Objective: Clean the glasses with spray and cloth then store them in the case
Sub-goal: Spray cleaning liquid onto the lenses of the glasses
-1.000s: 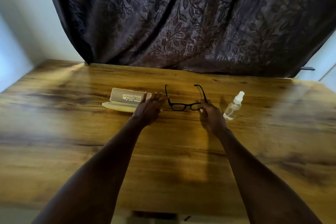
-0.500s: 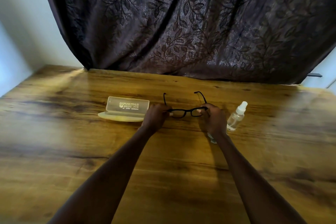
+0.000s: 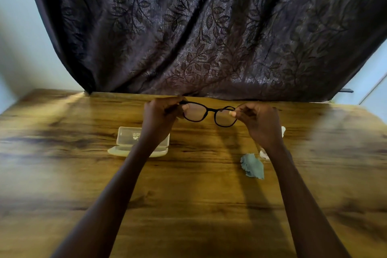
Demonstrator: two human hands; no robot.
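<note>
Aloft, glasses [image 3: 211,110] pinched by L hand [image 3: 160,116], R hand [image 3: 259,121]

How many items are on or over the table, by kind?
Glasses: 1
Case: 1, open
Cloth: 1
Spray bottle: 1, partly hidden
Total: 4

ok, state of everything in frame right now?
glasses: held up off the table, one end in each hand
left hand: pinches the glasses' left end
right hand: pinches the right end
case: open on the table, partly behind the left arm
cloth: crumpled on the table, untouched
spray bottle: mostly hidden behind the right wrist
</note>
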